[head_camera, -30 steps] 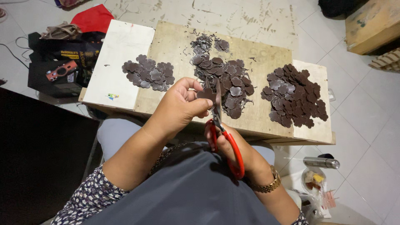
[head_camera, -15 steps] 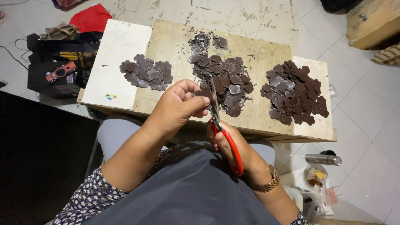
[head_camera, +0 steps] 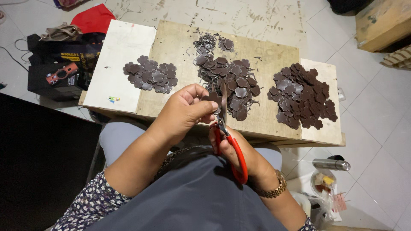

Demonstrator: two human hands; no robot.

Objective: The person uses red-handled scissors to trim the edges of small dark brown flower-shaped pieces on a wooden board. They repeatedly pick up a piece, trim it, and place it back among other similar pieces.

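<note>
left hand (head_camera: 186,112): pinched shut on a brown flower-shaped piece (head_camera: 212,99), held just above the board's near edge
right hand (head_camera: 239,156): closed through the red-handled scissors (head_camera: 229,139) — blades parted around the piece
cutting well: turn the piece, not the scissors — short snips along the scalloped edge
board (head_camera: 180,47): three brown piles lie beyond

Three heaps of brown flower-shaped cutouts (head_camera: 150,75) (head_camera: 231,81) (head_camera: 303,95) lie on the desk (head_camera: 180,42); one pair of red-handled scissors (head_camera: 229,141).
</note>
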